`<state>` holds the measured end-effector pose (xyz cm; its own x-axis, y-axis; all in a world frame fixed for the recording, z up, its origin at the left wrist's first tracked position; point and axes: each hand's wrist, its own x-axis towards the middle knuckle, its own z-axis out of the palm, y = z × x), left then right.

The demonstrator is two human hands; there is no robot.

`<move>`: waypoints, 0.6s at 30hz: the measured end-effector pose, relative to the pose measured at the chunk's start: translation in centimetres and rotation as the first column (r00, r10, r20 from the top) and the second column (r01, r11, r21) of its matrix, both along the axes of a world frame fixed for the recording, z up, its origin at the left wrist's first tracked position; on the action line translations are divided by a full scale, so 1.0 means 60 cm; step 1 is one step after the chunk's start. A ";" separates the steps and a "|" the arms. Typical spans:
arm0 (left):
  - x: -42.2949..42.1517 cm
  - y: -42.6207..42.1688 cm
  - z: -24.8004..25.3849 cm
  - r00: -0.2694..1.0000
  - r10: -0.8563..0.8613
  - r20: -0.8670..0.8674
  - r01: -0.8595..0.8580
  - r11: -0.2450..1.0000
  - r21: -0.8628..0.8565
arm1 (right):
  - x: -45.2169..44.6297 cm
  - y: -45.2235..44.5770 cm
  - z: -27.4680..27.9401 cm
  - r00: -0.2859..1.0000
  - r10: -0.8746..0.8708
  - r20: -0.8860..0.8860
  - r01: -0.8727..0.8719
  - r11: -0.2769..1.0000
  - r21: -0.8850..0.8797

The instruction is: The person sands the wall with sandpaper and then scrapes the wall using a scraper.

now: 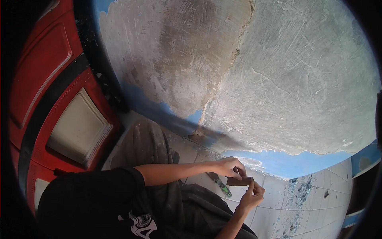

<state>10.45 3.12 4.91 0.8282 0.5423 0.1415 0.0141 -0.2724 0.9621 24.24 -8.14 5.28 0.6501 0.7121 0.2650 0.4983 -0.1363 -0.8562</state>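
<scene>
My left hand (231,167) is closed, its fingers pinching the edge of a small brown sheet that looks like sandpaper (236,181). Thumb and fingers of my right hand (252,196) pinch the sheet's other end, close to the left fingertips. Just beside and below the hands lies a scraper with a green and black handle (223,188); its far end is partly hidden by my left forearm and the sheet. My bent legs in dark trousers (153,143) are under and beside the forearms.
A bare grey wall (294,87) with a long crack (217,89) curves across the top, with blue paint (302,161) along its lower edge. Paint flakes (298,199) lie scattered over the white floor tiles (270,217). A red door (43,79) with beige panels stands at the left.
</scene>
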 end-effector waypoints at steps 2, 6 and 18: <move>-0.001 -0.001 0.004 1.000 -0.005 -0.007 0.005 1.000 -0.009 | 0.004 0.000 -0.006 1.000 -0.004 0.009 0.004 1.000 0.003; 0.002 0.003 -0.005 1.000 -0.002 -0.022 0.002 1.000 -0.017 | -0.002 0.000 0.002 0.999 -0.028 -0.041 0.027 1.000 -0.011; 0.000 0.005 -0.014 0.992 0.028 -0.122 -0.012 0.992 0.127 | -0.024 0.008 0.021 0.997 0.055 0.056 -0.055 0.998 0.002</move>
